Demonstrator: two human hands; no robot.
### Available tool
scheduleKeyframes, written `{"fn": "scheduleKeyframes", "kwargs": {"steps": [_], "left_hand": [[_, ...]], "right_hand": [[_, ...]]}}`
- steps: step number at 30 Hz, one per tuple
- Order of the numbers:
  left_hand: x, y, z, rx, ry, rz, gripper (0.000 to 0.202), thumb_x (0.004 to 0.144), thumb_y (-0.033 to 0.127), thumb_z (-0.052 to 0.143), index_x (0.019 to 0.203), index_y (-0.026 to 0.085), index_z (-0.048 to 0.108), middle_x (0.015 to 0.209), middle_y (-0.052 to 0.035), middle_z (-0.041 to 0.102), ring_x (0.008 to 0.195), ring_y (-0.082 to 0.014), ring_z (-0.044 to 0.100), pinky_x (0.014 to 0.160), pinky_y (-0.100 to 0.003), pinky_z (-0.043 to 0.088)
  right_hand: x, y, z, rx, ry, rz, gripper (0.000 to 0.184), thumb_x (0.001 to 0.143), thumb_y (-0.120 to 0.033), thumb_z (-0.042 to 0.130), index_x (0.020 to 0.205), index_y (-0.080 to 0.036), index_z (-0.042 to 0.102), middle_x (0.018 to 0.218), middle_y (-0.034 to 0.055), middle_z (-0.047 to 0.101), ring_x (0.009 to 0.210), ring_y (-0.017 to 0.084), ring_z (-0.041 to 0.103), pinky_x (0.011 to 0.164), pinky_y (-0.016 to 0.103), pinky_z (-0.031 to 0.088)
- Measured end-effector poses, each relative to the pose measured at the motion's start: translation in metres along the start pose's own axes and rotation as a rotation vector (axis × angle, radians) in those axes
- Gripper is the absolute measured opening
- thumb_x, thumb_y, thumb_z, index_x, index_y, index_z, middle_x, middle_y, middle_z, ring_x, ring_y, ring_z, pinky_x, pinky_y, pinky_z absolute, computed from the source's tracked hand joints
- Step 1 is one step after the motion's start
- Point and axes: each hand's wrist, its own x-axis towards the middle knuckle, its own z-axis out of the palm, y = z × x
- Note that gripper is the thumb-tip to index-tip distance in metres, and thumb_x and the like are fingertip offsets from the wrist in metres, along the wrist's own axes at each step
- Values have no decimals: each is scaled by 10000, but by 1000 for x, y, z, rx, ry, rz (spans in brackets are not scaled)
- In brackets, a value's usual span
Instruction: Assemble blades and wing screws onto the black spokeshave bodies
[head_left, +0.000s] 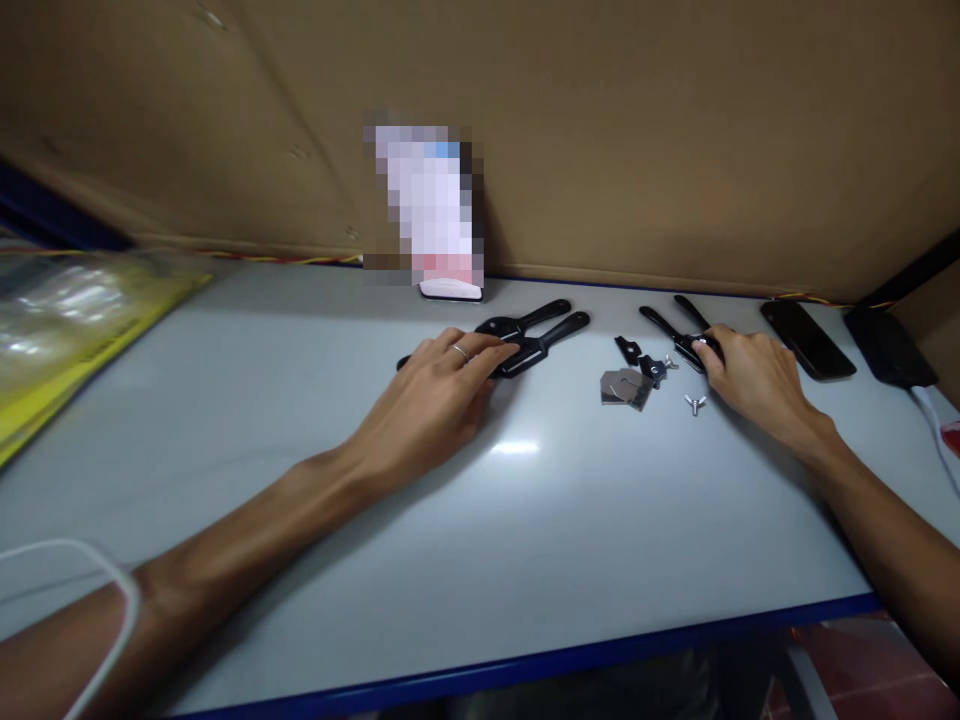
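Observation:
My left hand (442,385), with a ring on one finger, is closed over two black spokeshave bodies (529,350) lying side by side. Its palm hides their left handles, apart from one tip. Farther right, my right hand (757,375) grips more black spokeshave bodies (686,345), whose two handles point away to the back left; the fingers cover the other ends. Between the hands lie overlapping grey metal blades (622,388), a small black cap plate (628,349), another black plate (654,370) and a silver wing screw (695,404). A second wing screw (670,363) touches that plate.
A phone (450,290) with a blurred-out screen leans on the cardboard wall (637,140). A dark phone (808,340) and a black device with a white cable (889,348) lie at right. Yellow plastic packaging (90,330) sits at left. A white cable (124,580) crosses my left forearm.

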Motion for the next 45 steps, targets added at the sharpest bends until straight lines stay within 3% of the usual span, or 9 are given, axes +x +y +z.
{"fn": "scheduleKeyframes", "kwargs": {"steps": [4,10,17,22,29,32,36,40,45], "left_hand": [[-1,3,0,-7,-11,-17,415,937,186,384,1312,148,559,1249,-149,622,1062,-288,592,888,-462,522],[-1,4,2,154,-33,-84,428,985,305,385,1351,116,504,1011,-157,625,925,-305,591,795,-467,520],[-3,5,3,46,-82,-108,406,980,241,352,1349,129,479,1019,-136,620,842,-244,619,675,-363,521],[-5,6,0,40,-78,-105,426,984,237,343,1386,133,441,1044,-142,650,778,-216,637,613,-322,502],[-7,11,0,-70,-54,-86,450,978,192,346,1415,134,438,1045,-131,663,787,-197,644,638,-302,505],[-10,21,-3,-174,-41,-11,440,991,183,350,1423,149,424,968,-80,641,724,-158,603,646,-281,501],[-17,40,-10,-266,-107,214,498,960,86,356,1453,160,366,896,-36,591,665,-122,526,613,-233,469],[-23,53,-12,-178,-152,396,662,822,-43,345,1459,138,332,862,-33,579,639,-137,498,556,-237,429],[-26,59,-13,-118,-165,486,736,727,-66,373,1444,98,346,916,-65,600,677,-157,548,601,-271,483]], "right_hand": [[-2,-1,-3,-48,17,-4,414,1009,-419,393,1132,-166,697,885,166,725,747,314,649,581,346,301],[-6,-4,-8,8,166,-20,339,990,-378,447,1038,-193,726,982,132,734,758,261,621,556,327,237],[-11,-8,-12,183,279,-117,311,973,-327,458,900,-198,732,865,84,714,743,227,615,565,340,297],[-14,-14,-5,283,239,-218,258,953,-303,496,909,-210,733,848,55,724,737,210,631,595,330,356],[-16,-23,8,323,93,-279,290,948,-350,544,1145,-203,697,1033,75,755,837,237,679,658,340,427],[-15,-23,10,360,63,-290,269,942,-325,546,1119,-196,703,1011,81,750,849,240,678,674,343,436],[-13,-23,10,431,30,-254,212,923,-294,564,1059,-186,685,841,49,723,727,210,636,643,336,411],[-10,-22,11,521,-3,-213,143,908,-300,585,979,-190,641,762,21,678,684,189,594,628,323,393],[-9,-21,12,612,18,-221,84,897,-275,572,942,-204,575,754,17,649,679,188,578,631,319,406]]}}
